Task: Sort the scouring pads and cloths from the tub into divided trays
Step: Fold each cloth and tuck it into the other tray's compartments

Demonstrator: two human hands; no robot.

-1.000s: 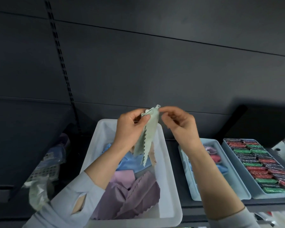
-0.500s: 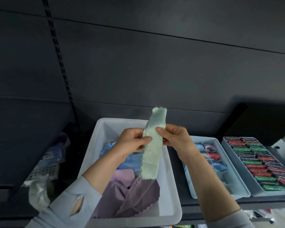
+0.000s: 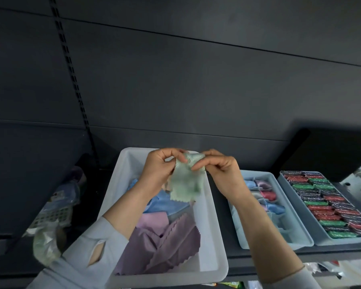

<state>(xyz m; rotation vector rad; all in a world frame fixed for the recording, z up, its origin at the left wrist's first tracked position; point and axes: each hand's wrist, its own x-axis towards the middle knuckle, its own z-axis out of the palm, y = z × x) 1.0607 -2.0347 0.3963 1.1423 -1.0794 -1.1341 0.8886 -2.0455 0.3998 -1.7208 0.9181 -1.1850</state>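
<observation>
Bunched since earlier — green cloth (image 3: 184, 182) | left hand (image 3: 161, 170), right hand (image 3: 219, 170) — each grip pinching its top, above tub (image 3: 214, 236)

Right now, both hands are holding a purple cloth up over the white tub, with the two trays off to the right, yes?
Not quite: the cloth that the left hand and right hand hold over the white tub is pale green, as the head view shows. The purple cloths lie in the tub.
</observation>
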